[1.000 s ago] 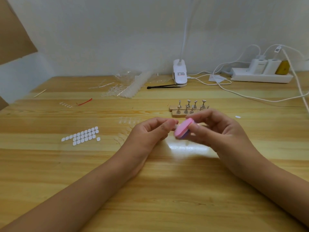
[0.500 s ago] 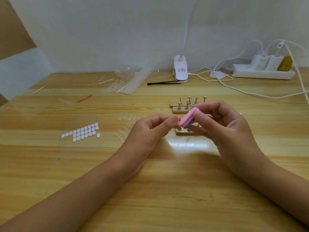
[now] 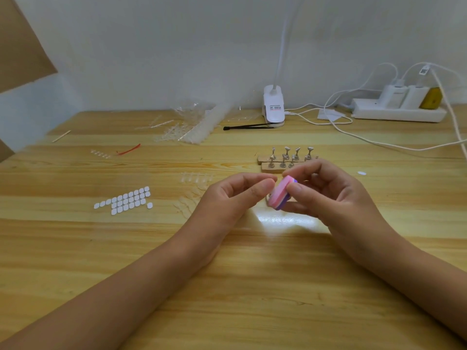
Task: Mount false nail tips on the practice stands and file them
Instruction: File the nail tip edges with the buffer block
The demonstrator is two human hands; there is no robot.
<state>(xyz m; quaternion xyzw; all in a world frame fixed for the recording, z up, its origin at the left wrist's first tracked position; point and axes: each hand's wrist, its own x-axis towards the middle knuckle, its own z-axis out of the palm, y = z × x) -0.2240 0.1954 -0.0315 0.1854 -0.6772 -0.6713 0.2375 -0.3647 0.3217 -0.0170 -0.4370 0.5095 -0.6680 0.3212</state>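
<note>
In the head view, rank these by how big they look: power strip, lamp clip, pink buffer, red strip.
1. power strip
2. lamp clip and buffer: they look about alike; the buffer is nearer the camera and partly covered, so I won't rank them.
3. red strip

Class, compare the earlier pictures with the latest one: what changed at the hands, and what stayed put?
The right hand kept hold of the pink file, lifted it slightly, then lowered it back beside the left hand. Nothing was picked up or let go. The left hand's pinch, the metal stands and the white stickers stayed as they were.
</note>
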